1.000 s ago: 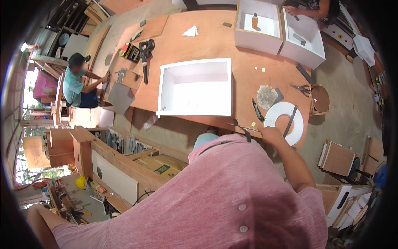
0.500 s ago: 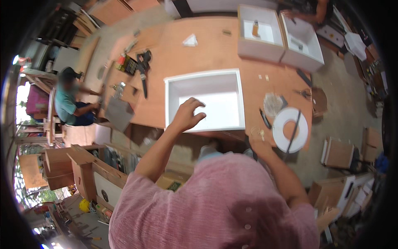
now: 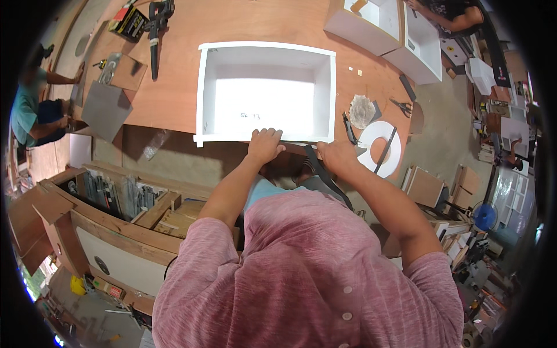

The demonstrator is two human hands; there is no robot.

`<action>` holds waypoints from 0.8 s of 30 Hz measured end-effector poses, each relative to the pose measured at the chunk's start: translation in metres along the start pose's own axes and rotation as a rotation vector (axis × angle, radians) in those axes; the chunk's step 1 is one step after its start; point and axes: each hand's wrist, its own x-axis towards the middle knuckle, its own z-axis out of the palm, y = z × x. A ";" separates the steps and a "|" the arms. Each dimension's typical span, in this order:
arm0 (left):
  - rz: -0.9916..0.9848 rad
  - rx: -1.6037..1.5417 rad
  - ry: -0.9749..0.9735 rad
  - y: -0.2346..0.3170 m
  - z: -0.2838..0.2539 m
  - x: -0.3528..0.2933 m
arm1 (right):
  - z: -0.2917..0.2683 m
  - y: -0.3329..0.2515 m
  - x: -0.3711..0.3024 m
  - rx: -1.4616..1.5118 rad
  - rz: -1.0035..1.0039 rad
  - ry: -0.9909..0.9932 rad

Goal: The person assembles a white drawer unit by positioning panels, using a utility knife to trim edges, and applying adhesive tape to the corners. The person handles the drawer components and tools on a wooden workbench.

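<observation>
Hands at the near rim of an open white box (image 3: 261, 95), which lies face up on the brown desk (image 3: 278, 23). The left hand (image 3: 265, 145) lays its bent fingers over that rim, close together; how firmly it presses cannot be told. The right hand (image 3: 338, 158) is curled at the near right corner, beside a hanging dark strip (image 3: 315, 160); whether it pinches the strip cannot be told. The box sits along the desk's near edge, probably so that this rim is within reach, and the left hand likely steadies it. To the right, a black-handled tool (image 3: 348, 129), a white ring (image 3: 377, 129) crossed by a dark bar (image 3: 387, 152), and scissors (image 3: 401, 107) lie about the corner, presumably to be at hand. Farther off stand a black blower-like tool (image 3: 155, 35) and two white open cabinets (image 3: 371, 43), with a co-worker's arm (image 3: 447, 20) at the second.

Compared with half a second earlier, the left hand, then raised over the box with thumb and fingers apart, now meets the rim; the right hand, then off to the side, is now at the corner.
</observation>
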 end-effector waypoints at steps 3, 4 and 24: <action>0.089 0.017 0.106 -0.003 0.015 0.009 | -0.009 -0.002 0.012 -0.047 0.002 -0.096; 0.089 0.023 0.115 -0.004 0.021 0.010 | -0.010 -0.002 0.014 -0.063 -0.001 -0.117; 0.123 0.073 0.290 -0.007 0.041 0.022 | -0.032 -0.011 0.029 -0.049 0.011 -0.146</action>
